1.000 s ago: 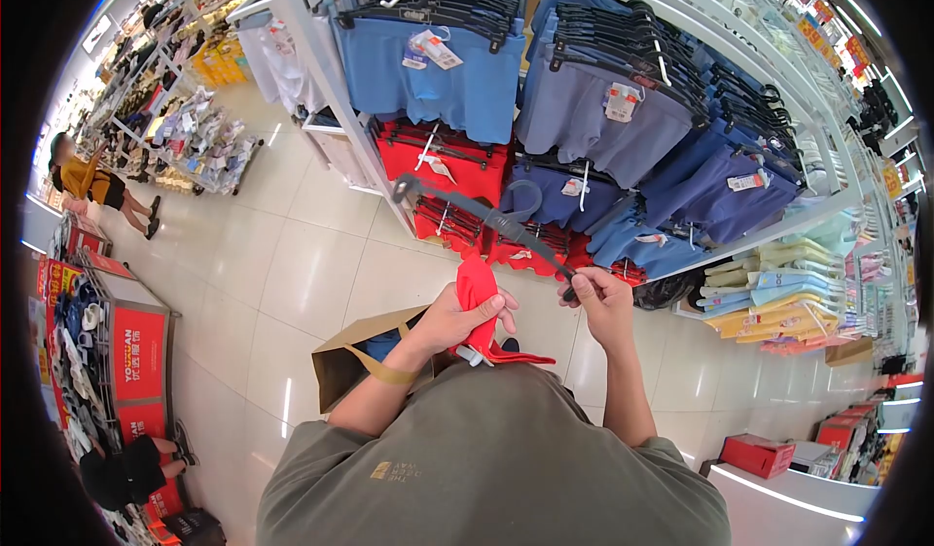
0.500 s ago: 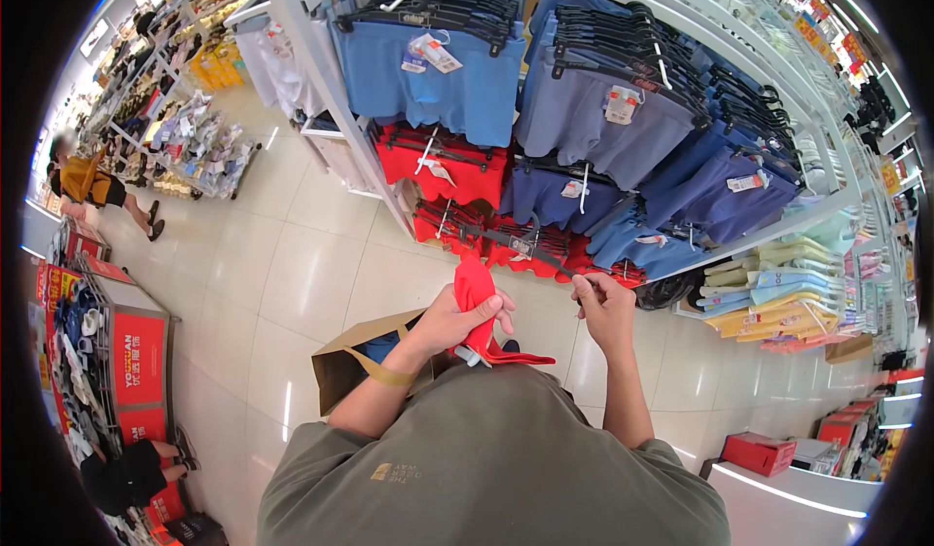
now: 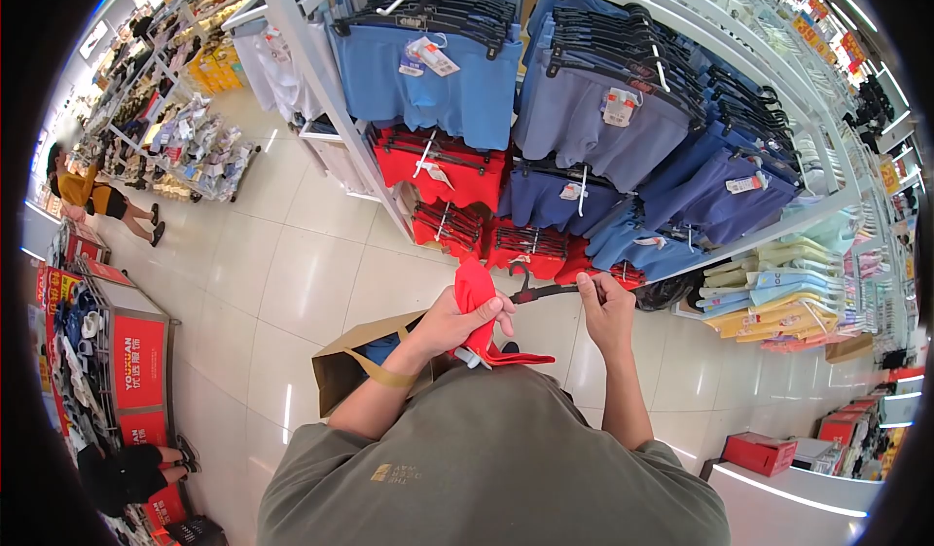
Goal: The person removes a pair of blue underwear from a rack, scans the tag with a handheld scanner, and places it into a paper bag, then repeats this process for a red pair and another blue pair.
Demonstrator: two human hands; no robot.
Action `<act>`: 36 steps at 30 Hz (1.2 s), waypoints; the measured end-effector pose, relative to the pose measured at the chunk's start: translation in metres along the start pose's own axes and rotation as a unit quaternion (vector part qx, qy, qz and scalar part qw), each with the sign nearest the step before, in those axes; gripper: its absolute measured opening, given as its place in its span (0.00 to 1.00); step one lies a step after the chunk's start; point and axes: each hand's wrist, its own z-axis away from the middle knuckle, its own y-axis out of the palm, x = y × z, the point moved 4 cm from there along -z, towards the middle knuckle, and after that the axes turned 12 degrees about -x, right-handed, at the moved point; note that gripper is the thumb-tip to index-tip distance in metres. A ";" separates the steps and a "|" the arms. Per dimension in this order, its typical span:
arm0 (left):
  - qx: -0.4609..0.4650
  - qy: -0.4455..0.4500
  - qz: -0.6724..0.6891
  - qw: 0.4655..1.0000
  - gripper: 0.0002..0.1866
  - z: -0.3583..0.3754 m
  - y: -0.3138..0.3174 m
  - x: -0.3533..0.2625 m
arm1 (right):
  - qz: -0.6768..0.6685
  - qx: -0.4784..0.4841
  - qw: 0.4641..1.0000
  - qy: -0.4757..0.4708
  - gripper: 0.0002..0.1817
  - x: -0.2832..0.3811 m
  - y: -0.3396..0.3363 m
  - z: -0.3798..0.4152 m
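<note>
My left hand (image 3: 452, 320) grips a bunched red garment (image 3: 477, 305) in front of my chest. A brown paper bag (image 3: 352, 353) hangs from my left forearm by its handle. My right hand (image 3: 605, 305) pinches one end of a black clothes hanger (image 3: 541, 291), which lies nearly level between my two hands, its hook pointing up near the red garment. Just beyond the hands stands a white display rack (image 3: 321, 59) hung with blue, purple and red underwear on black hangers.
A red promotional bin (image 3: 125, 342) of goods stands at the left. One person in a yellow top (image 3: 88, 188) stands far left, another crouches at the lower left (image 3: 131, 468). Folded pastel clothes (image 3: 769, 298) and red boxes (image 3: 759, 454) lie at the right. Glossy tiled floor (image 3: 292, 273) lies between.
The black hanger in my right hand has swung down from pointing up-left at the rack to lying nearly level by the red garment. My left hand has stayed put.
</note>
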 end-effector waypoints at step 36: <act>-0.263 0.045 0.014 0.964 0.16 0.094 -0.143 -0.026 | -0.237 0.156 0.913 0.293 0.09 -0.100 0.333 -0.098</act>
